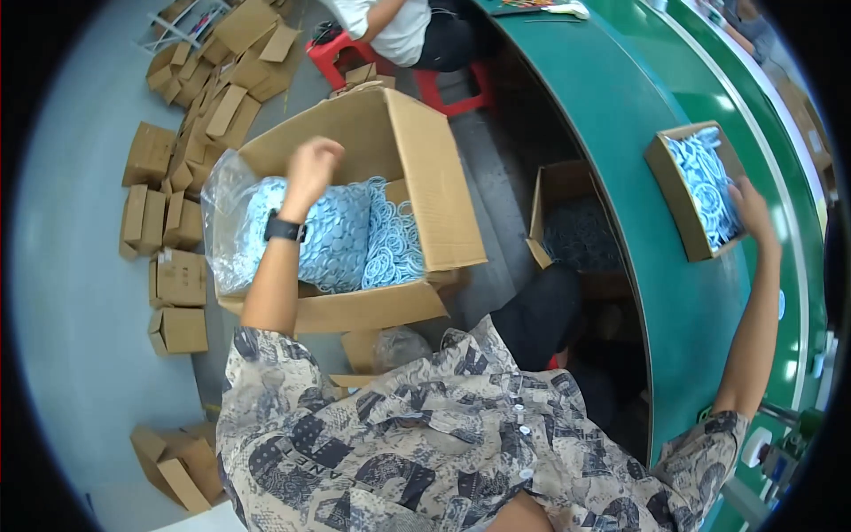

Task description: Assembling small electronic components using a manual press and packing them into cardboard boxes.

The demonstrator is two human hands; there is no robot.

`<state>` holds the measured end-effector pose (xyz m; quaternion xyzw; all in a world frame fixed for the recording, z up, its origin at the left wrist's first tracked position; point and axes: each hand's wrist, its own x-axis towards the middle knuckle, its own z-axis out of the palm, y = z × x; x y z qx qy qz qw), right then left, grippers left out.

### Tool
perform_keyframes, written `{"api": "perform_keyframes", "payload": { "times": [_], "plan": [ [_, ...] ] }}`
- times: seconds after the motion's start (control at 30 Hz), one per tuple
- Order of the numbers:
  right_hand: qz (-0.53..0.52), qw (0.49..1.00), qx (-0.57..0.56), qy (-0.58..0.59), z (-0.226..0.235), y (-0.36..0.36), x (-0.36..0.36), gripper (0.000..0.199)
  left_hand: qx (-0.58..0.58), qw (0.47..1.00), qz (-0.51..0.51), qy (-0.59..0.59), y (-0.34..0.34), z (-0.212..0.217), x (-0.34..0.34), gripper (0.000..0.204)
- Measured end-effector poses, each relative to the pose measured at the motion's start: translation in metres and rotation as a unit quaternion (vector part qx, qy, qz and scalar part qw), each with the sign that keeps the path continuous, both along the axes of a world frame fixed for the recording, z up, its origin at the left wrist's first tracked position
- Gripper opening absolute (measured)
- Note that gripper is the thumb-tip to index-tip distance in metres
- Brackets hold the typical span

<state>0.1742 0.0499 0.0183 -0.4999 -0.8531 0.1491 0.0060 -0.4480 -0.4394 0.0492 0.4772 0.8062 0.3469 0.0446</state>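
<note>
My left hand (312,173), with a dark watch on its wrist, hangs over a large open cardboard box (443,199). Its fingers are curled, and whatever they may hold is hidden. Below it in the box lies a clear plastic bag packed with flat light-blue pieces (332,235). Loose light-blue rings (390,239) are heaped beside the bag. On the right, my right hand (753,213) grips the side edge of a small cardboard box (678,199) on the green table. Light-blue rings (706,191) fill that box.
The green table (612,106) curves along my right. Under it stands an open box (567,213) with dark contents. Many cardboard boxes (177,275) are stacked on the left. Ahead, a person (390,31) sits near red stools (456,93). A metal fixture (780,461) stands at lower right.
</note>
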Motion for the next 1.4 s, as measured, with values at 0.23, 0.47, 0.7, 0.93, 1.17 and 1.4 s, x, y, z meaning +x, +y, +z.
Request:
{"api": "perform_keyframes", "payload": {
  "times": [0.23,0.47,0.7,0.93,1.17,1.4],
  "plan": [
    [-0.042,0.951,0.275,0.138,0.029,-0.108,0.004,0.041,-0.455,0.872,-0.165,-0.071,0.034,-0.260,-0.039,0.075],
    [-0.228,0.918,0.241,0.215,0.013,-0.358,0.045,0.043,-0.424,0.867,-0.175,0.192,0.112,-0.515,-0.012,0.100],
    [-0.336,0.875,0.287,0.200,0.006,-0.378,0.086,0.045,-0.330,0.784,-0.487,0.197,0.202,-0.436,0.231,0.082],
    [-0.464,0.792,0.392,0.068,-0.003,-0.189,0.155,0.063,-0.328,0.756,-0.525,0.214,0.063,-0.404,0.120,0.066],
    [-0.448,0.844,0.281,0.091,-0.039,-0.138,0.200,0.048,-0.368,0.779,-0.484,0.156,-0.056,-0.385,0.002,0.052],
    [-0.280,0.919,0.229,0.154,0.000,-0.287,0.043,0.051,-0.350,0.815,-0.463,-0.004,-0.060,-0.350,0.000,0.065]
  ]
}}
